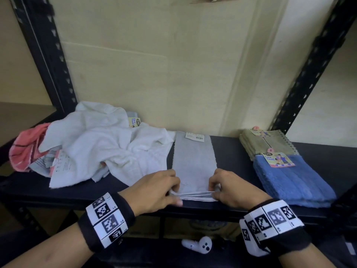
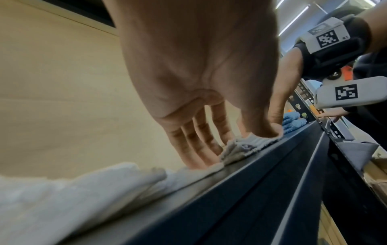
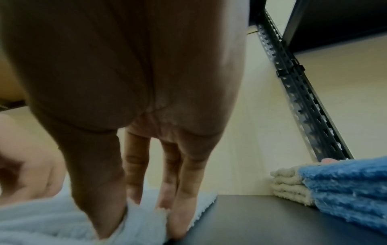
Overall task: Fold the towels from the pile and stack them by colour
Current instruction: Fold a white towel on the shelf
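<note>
Here both hands' grip pinches the grey towel (image 1: 193,161) at its near corners

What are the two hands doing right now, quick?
Left hand: pinches the near left corner of the grey towel.
Right hand: pinches the same towel's near right corner.

black metal shelf (image 1: 231,149) sitting on slotted black uprights (image 1: 301,93), one rising at each back corner. pale cream wall panel (image 1: 154,64) standing behind the shelf. white game-style controller (image 1: 201,246) lying on the lower level under the front edge. cardboard boxes (image 2: 374,174) showing on that lower level in the left wrist view. ceiling strip lights (image 2: 293,19) glowing overhead, top right of that view.
</note>
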